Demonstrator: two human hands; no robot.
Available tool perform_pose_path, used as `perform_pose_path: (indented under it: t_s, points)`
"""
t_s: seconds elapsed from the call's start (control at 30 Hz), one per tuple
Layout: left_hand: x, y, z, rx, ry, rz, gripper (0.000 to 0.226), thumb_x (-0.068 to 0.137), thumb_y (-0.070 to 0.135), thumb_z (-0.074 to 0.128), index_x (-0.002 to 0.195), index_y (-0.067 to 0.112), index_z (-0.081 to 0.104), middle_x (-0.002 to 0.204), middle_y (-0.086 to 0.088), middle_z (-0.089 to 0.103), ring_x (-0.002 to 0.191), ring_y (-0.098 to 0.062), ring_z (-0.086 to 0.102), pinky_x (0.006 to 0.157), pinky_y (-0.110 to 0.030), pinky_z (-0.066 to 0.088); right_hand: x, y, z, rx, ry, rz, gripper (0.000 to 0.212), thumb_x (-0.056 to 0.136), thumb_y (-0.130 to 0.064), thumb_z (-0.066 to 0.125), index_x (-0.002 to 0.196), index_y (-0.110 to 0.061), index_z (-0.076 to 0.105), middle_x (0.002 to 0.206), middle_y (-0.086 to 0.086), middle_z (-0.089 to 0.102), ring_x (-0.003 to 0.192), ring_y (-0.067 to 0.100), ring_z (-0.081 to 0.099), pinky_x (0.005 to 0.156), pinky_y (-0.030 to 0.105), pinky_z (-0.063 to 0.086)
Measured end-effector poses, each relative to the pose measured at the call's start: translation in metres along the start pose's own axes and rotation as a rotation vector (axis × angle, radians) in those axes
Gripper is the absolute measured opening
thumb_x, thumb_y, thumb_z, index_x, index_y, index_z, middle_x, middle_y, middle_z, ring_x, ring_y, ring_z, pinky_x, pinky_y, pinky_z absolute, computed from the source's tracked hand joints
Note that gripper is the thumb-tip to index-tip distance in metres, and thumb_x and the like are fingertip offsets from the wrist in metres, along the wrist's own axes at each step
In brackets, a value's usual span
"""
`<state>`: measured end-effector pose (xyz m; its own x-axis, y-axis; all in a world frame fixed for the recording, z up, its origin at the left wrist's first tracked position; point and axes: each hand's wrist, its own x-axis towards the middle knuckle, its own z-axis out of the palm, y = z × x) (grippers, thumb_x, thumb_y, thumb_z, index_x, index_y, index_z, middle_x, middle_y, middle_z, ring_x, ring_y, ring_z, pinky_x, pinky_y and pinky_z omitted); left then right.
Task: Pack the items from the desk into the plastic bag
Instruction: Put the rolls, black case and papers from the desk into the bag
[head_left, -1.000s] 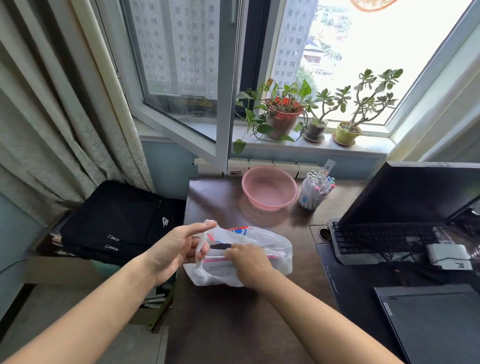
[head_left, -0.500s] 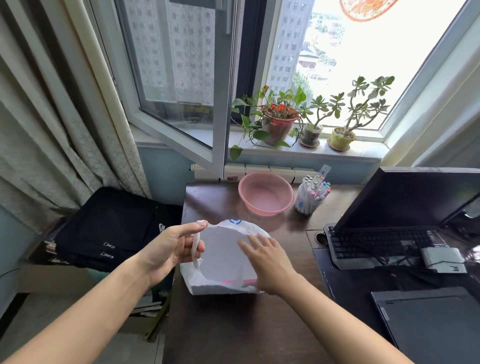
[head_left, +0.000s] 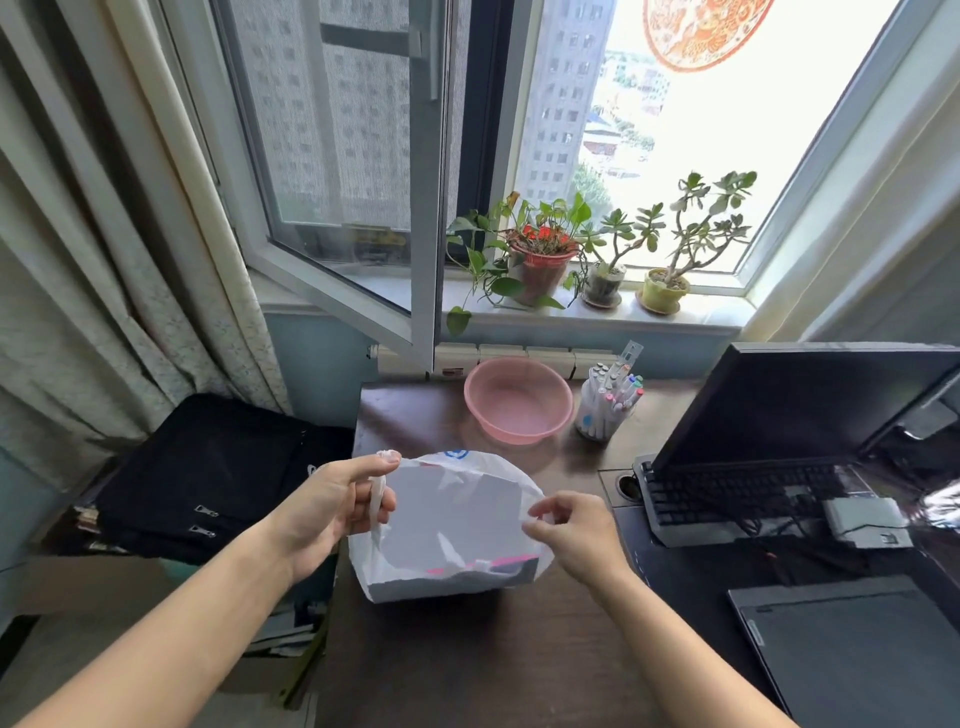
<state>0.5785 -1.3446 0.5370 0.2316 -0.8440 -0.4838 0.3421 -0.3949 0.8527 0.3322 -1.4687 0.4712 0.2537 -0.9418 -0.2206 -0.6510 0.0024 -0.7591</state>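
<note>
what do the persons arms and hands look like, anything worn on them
Both forearms are bare right up to the frame's lower edge, with no sleeve in view. The left hand and right hand wear no gloves, and no watch, bracelet or ring shows on the wrists or fingers. The nails look short and unpainted.

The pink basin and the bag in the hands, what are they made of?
The pink basin looks like thin moulded plastic: smooth, slightly glossy, light passing through its wall. The bag seems to be thin white plastic film, crinkled, with a box's shape showing through. The left hand pinches its handle, the right hand its edge.
</note>
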Motion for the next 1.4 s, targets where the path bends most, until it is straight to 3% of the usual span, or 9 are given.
perform_pose_path:
  t_s: [0.1,0.2,0.33,0.57,0.8,1.0,1.17,1.27,1.4]
  points:
    - [-0.004,0.004,0.000,0.002,0.025,0.024,0.065,0.059,0.046,0.074,0.113,0.012,0.066,0.067,-0.005,0.061,0.062,-0.017,0.054,0.080,-0.036,0.042,-0.004,-0.010,-0.008,0.298,0.011,0.089,0.026,0.069,-0.005,0.081,0.088,-0.016,0.070,0.073,0.000,0.066,0.065,0.015,0.060,0.063,0.026,0.049]
    - [-0.007,0.009,0.001,0.025,0.036,0.053,0.058,0.062,0.043,0.073,0.110,0.011,0.068,0.064,-0.006,0.059,0.060,-0.017,0.053,0.078,-0.036,0.042,-0.004,-0.030,-0.023,0.481,-0.027,0.156,0.027,0.075,0.000,0.076,0.099,-0.008,0.066,0.080,0.006,0.069,0.057,0.009,0.060,0.051,0.019,0.046]
    - [-0.010,0.011,0.005,0.070,0.074,0.098,0.047,0.071,0.039,0.068,0.108,0.009,0.070,0.063,-0.005,0.059,0.061,-0.017,0.052,0.079,-0.038,0.042,0.000,-0.053,-0.048,0.346,-0.148,0.140,0.009,0.080,-0.004,0.072,0.074,0.001,0.069,0.058,0.007,0.056,0.042,0.008,0.039,0.040,0.015,0.027]
    - [-0.020,0.021,0.012,0.143,0.128,0.222,0.023,0.090,0.017,0.057,0.107,0.008,0.071,0.068,-0.009,0.067,0.068,-0.021,0.061,0.079,-0.037,0.047,-0.013,-0.069,-0.066,0.337,-0.110,0.018,0.022,0.088,-0.014,0.068,0.084,0.007,0.074,0.072,0.010,0.068,0.065,0.015,0.056,0.058,0.021,0.039]
    - [-0.018,0.013,0.017,0.225,0.148,0.168,0.019,0.092,0.004,0.053,0.100,0.004,0.070,0.076,-0.012,0.075,0.074,-0.023,0.068,0.083,-0.039,0.052,-0.023,-0.058,-0.068,0.352,-0.063,-0.004,0.025,0.090,-0.015,0.067,0.076,0.006,0.074,0.067,0.006,0.067,0.051,0.005,0.056,0.045,0.010,0.038]
    - [-0.015,0.000,0.021,0.292,0.175,0.139,0.020,0.092,0.001,0.052,0.093,-0.002,0.072,0.081,-0.010,0.075,0.069,-0.022,0.069,0.068,-0.030,0.052,-0.028,-0.042,-0.068,0.350,-0.027,0.016,0.028,0.089,-0.015,0.067,0.068,0.003,0.072,0.062,0.005,0.065,0.048,0.007,0.053,0.042,0.008,0.036]
    - [-0.010,0.004,0.035,0.322,0.164,0.166,0.019,0.093,0.002,0.052,0.094,0.001,0.070,0.075,-0.014,0.074,0.064,-0.019,0.068,0.057,-0.022,0.051,-0.024,-0.037,-0.077,0.338,0.007,0.061,0.024,0.089,-0.019,0.067,0.075,-0.002,0.075,0.068,0.002,0.070,0.057,0.010,0.059,0.053,0.021,0.039]
    - [-0.009,-0.003,0.038,0.358,0.126,0.072,0.017,0.091,0.002,0.053,0.094,0.001,0.070,0.077,-0.017,0.075,0.065,-0.021,0.070,0.063,-0.027,0.053,-0.026,-0.030,-0.073,0.245,-0.040,0.085,0.024,0.086,-0.019,0.070,0.076,0.002,0.076,0.071,0.013,0.072,0.054,0.008,0.059,0.050,0.015,0.042]
    - [-0.007,-0.011,0.033,0.358,0.172,0.039,0.016,0.088,0.001,0.056,0.091,-0.004,0.071,0.072,-0.016,0.072,0.061,-0.021,0.067,0.058,-0.024,0.051,-0.027,-0.020,-0.075,0.104,-0.068,0.096,0.029,0.072,-0.031,0.076,0.068,-0.003,0.076,0.076,0.018,0.074,0.064,0.017,0.064,0.062,0.029,0.045]
